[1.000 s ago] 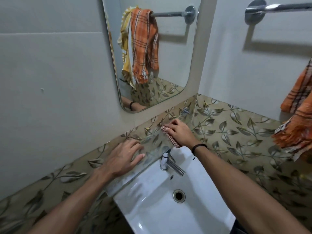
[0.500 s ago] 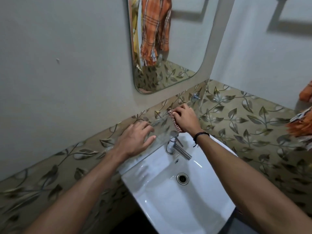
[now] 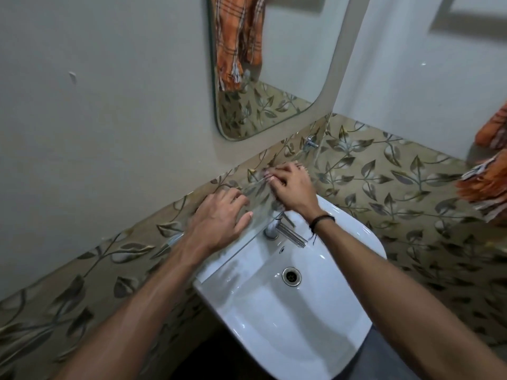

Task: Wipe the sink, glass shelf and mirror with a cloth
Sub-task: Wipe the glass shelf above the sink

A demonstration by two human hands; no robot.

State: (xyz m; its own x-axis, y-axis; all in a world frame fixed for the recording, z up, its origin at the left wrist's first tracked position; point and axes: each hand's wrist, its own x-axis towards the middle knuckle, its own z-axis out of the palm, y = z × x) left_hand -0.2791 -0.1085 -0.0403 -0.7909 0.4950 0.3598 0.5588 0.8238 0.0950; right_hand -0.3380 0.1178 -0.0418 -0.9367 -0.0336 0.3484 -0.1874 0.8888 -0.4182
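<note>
Obscured: cloth [image 3: 299, 167] almost wholly under right hand [image 3: 290, 187], only motion-blurred scraps at the fingertips. glass shelf [image 3: 258, 204] outline smeared, far end indistinct. mirror [image 3: 288, 64] cut by top edge; orange towel [image 3: 491, 185] cut by right edge.

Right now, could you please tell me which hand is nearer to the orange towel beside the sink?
Right. The right hand holds the cloth on the shelf, left of the towel; the left hand rests further left.

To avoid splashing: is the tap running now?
Off: no stream of water shows between the tap and the sink.
</note>
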